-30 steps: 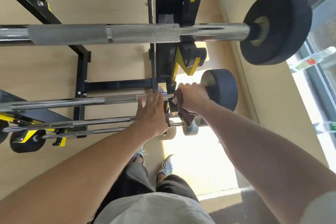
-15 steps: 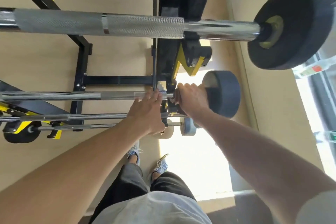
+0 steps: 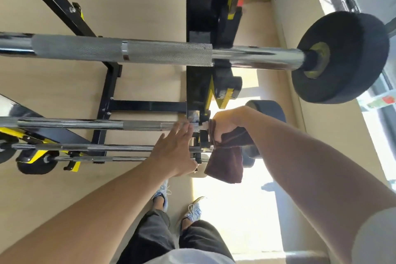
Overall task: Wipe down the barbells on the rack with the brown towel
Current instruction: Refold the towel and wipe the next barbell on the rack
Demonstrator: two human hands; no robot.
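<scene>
Towel (image 3: 227,156) first: the brown cloth hangs near the centre of our view, its top bunched in our right hand (image 3: 225,123) and its loose end drooping toward six o'clock. Our right fingers (image 3: 216,135) are curled tight on the towel, which is wrapped over the second barbell (image 3: 90,124) of the rack (image 3: 195,83) where the shaft passes the black upright, just at nine o'clock of the dark weight plate (image 3: 272,111). Whether the cloth goes fully round the steel we cannot tell; the hand hides it.

Our left hand (image 3: 174,152) lies at nine o'clock of the towel with fingers straight and slightly spread, gripping nothing, the tips reaching the same bar beside the upright. Whether they truly press on it is unclear.

We judge this step to be the wiping of that bar's end section. To do it well, we should keep the cloth closed around the shaft, slide along it in long strokes toward nine o'clock, and twist a little so the knurled part gets cleaned in its grooves. The left hand can steady the bar against rolling.

At twelve o'clock sits the thick top barbell (image 3: 128,51); at seven o'clock, two thinner bars (image 3: 85,147) wait lower on the rack.
</scene>
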